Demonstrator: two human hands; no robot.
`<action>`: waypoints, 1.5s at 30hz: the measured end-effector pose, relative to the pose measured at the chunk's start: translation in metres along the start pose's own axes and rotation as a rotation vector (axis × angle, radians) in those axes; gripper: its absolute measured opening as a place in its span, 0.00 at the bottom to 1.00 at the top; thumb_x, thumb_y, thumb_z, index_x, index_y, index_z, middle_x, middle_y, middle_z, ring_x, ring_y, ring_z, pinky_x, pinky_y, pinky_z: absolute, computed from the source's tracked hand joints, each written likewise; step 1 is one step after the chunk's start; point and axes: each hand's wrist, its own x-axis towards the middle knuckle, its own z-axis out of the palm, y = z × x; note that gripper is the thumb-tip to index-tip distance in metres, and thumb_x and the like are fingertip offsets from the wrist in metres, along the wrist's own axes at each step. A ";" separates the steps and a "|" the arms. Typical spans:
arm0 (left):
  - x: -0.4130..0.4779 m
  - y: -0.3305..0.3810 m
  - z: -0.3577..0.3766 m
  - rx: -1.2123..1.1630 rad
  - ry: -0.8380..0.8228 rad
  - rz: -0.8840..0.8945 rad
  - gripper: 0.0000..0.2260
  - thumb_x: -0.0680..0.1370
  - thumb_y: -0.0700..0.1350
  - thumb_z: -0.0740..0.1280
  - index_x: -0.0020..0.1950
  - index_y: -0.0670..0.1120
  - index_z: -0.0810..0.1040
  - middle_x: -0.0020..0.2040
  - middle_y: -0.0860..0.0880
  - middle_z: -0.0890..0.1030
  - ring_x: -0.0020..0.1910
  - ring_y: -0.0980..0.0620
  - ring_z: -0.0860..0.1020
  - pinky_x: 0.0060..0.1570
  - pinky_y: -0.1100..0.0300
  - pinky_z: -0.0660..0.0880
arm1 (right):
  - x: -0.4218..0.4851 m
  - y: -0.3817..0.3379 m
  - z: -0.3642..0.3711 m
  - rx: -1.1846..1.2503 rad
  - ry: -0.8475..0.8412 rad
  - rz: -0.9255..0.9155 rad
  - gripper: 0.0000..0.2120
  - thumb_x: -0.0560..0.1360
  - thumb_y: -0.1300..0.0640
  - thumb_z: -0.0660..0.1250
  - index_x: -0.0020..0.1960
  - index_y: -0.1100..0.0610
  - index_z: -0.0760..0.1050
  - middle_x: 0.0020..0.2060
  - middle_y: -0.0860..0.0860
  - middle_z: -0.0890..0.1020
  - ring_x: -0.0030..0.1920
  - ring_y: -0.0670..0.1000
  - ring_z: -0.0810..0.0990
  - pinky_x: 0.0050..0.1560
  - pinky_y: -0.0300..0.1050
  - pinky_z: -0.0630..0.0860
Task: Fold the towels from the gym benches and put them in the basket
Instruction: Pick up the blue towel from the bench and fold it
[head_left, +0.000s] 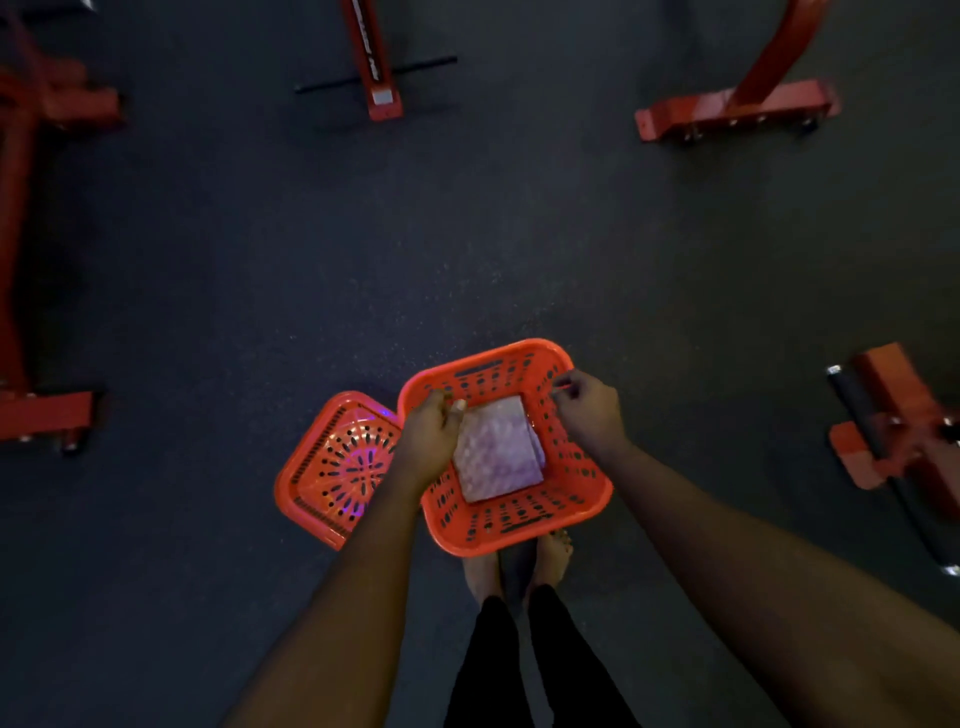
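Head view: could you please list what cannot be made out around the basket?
All in the head view:
towel, left edge: under the left hand.
left hand's grip, rim or towel: too dim, blurred.
feet: partly behind the basket.
second basket, right side: behind the left forearm.
bench frames: cut off by picture edges.
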 end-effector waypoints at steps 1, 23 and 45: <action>-0.009 0.017 -0.016 0.005 0.003 0.031 0.11 0.83 0.45 0.61 0.60 0.40 0.77 0.52 0.42 0.83 0.52 0.46 0.80 0.43 0.63 0.65 | -0.010 -0.012 -0.015 0.040 0.005 -0.004 0.06 0.72 0.58 0.67 0.46 0.52 0.82 0.38 0.57 0.85 0.39 0.57 0.85 0.45 0.56 0.81; -0.049 0.327 0.040 0.162 -0.245 0.701 0.09 0.83 0.49 0.61 0.53 0.45 0.76 0.38 0.53 0.77 0.39 0.53 0.75 0.40 0.62 0.65 | -0.106 0.005 -0.310 0.601 0.427 -0.030 0.03 0.79 0.61 0.65 0.49 0.57 0.78 0.36 0.53 0.82 0.24 0.41 0.79 0.26 0.36 0.71; -0.108 0.658 0.477 0.282 -0.720 1.034 0.06 0.82 0.50 0.61 0.52 0.50 0.75 0.39 0.51 0.80 0.40 0.51 0.78 0.41 0.56 0.73 | -0.139 0.369 -0.649 0.730 0.944 0.292 0.07 0.77 0.65 0.66 0.44 0.55 0.79 0.38 0.60 0.83 0.28 0.50 0.80 0.27 0.34 0.73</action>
